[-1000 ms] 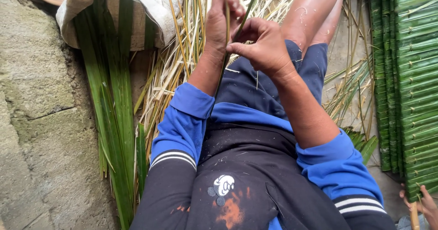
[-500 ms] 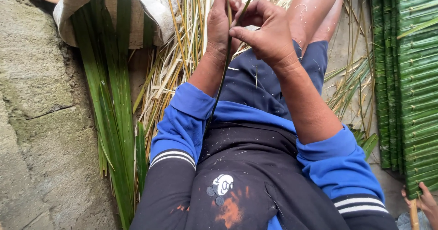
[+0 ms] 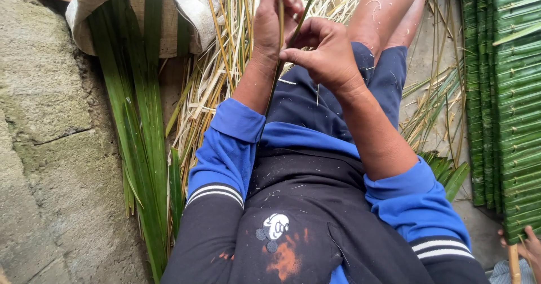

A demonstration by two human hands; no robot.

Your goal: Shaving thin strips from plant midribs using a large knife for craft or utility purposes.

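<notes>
Head view: the left hand is closed around a thin green leaf strip held upright over the lap, while the right hand pinches it just beside — apparently mid-stripping. The next pull likely needs a steady, even grip.

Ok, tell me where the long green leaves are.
Head view, left side: the long green leaves lie between the stone wall and the dry straw.

Rough grey stone wall fills the 9 o'clock side, bare concrete floor shows around 2 o'clock, all in soft, even daylight, no furniture.
</notes>
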